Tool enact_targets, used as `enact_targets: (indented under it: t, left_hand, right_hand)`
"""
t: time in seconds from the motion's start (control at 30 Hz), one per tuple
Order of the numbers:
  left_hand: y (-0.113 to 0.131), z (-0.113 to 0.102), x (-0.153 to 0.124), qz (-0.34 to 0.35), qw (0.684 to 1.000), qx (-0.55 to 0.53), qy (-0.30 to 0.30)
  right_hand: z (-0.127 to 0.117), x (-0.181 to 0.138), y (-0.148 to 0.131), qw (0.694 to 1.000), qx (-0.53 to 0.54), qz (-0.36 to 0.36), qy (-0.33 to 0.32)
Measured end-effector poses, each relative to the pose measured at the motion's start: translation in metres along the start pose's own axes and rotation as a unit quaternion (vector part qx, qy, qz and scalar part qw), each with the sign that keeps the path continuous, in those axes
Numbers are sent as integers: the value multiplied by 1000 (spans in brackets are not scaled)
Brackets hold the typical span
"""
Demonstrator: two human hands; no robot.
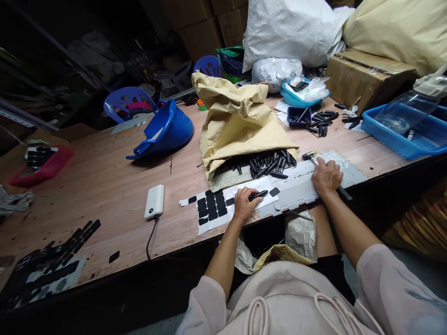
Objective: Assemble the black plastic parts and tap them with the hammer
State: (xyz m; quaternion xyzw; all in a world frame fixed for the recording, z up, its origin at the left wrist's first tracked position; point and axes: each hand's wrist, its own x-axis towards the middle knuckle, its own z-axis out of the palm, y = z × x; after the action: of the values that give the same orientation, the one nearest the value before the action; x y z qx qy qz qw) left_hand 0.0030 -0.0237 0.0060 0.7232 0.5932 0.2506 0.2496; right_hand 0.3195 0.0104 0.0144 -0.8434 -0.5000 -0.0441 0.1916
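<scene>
My left hand (245, 204) is closed on a slim black tapered piece (259, 195), which lies over a white sheet (267, 201) near the table's front edge. Further right, my right hand (327, 177) grips a small hammer. Its head (309, 155), with a yellowish end, points away from me, while the black handle (345, 193) sticks out toward the table edge. Beside my left hand, rows of black rounded patches (212, 204) lie on white backing; one loose patch (274, 191) sits to its right. Similar black pieces (267, 164) spill from the mouth of a tan sack (240, 125).
A grey-white board (296, 188) lies under the hammer. A white power bank (154, 201) with a cable is at the left, a tipped blue bucket (174, 128) behind it. Blue basket (401, 139), cardboard box (363, 79) and large sacks stand at the right and back.
</scene>
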Motion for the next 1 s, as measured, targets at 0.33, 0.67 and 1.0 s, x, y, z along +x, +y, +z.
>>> enact_targets:
  t: [0.33,0.67,1.0]
  left_hand:
    - [3,0,3,-22,1000,-19,-8]
    - [3,1,6,-35,998,-42,-7]
    - [5,2,7,-34,999,-37,-1]
  right_hand:
    - [-23,-56,-27,962,241,-129,29]
    - [-32,-138,-67,922,247,-282,-93]
    - [-39,-135,-65,940,168,-288,-77]
